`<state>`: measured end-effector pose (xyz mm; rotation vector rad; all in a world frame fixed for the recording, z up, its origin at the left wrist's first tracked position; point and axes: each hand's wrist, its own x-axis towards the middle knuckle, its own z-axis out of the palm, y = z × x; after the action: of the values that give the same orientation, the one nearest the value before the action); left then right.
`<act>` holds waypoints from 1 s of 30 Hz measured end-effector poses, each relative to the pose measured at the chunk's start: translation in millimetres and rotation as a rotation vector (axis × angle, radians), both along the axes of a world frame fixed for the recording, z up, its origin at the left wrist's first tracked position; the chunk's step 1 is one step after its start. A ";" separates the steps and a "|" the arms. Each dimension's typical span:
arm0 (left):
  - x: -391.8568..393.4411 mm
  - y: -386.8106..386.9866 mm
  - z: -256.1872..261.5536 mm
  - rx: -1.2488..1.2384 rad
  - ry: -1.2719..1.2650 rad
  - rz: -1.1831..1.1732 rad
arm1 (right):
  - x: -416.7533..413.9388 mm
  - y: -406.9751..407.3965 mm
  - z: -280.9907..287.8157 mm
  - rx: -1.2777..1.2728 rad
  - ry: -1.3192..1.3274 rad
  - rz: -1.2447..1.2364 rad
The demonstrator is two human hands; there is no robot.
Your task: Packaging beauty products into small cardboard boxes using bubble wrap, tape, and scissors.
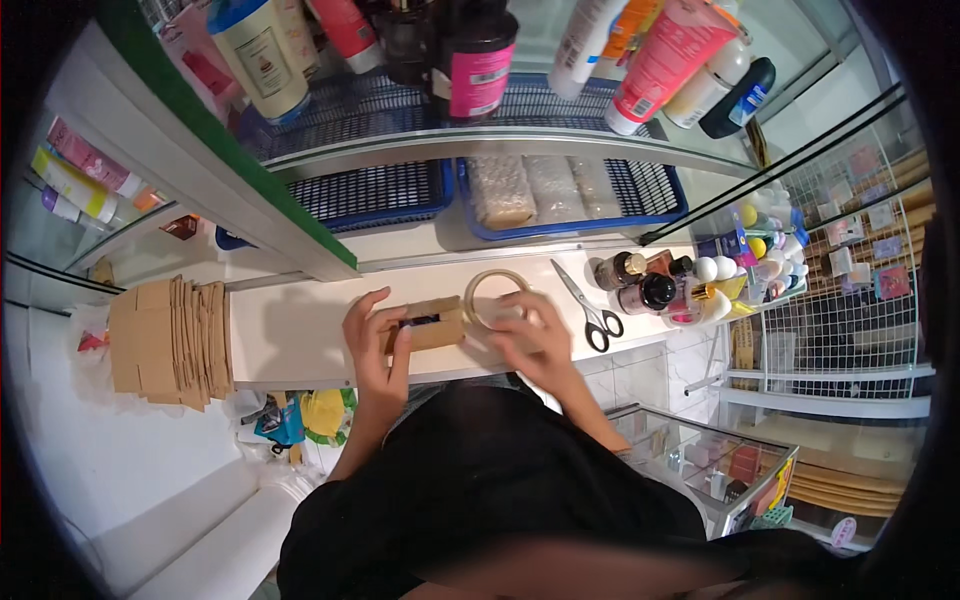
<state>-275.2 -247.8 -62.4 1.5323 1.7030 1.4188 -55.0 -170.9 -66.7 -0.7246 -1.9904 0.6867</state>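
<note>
My left hand [379, 337] holds a small brown cardboard box [442, 322] on the white counter, with the thumb on its near part and the fingers round its left end. Through a gap in the top of the box, something dark shows. My right hand [536, 337], slightly blurred, is at the right edge of a roll of clear tape [470, 292]. Its fingers overlap the ring, but whether they grip it cannot be told. Black-handled scissors [589, 307] lie to the right of that hand, blades pointing away from me.
Flattened cardboard boxes [150, 345] are stacked at the counter's left end. Bottles [645, 289] crowd its right end. Beyond the counter [300, 330], a blue basket [577, 229] holds bubble-wrapped parcels [525, 191]. A glass shelf [487, 142] with toiletries overhangs the far side. A green-edged post [307, 232] stands at left.
</note>
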 end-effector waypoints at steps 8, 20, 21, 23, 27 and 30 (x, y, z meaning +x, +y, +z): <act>55.9 27.2 35.0 0.125 0.550 -0.277 | 66.2 32.3 21.5 -0.271 -0.446 -0.291; 83.2 68.2 -5.0 -0.214 0.788 -0.269 | 28.5 41.9 -29.7 -0.220 -0.537 -0.231; 82.4 68.3 -5.2 -0.216 0.794 -0.262 | 25.5 44.7 -33.0 -0.202 -0.510 -0.206; 80.4 67.2 -4.7 -0.220 0.746 -0.277 | 24.3 46.5 -29.9 -0.229 -0.494 -0.200; 69.3 67.4 1.4 -0.133 0.682 -0.353 | 38.9 49.9 -16.1 -0.300 -0.394 -0.106; 62.6 67.7 26.1 -0.293 0.459 -0.613 | 63.0 49.9 10.8 -0.368 -0.329 0.092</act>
<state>-212.5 -180.1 -36.2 2.0602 1.3885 0.5141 8.0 -121.0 -55.9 -1.0217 -2.2312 1.0629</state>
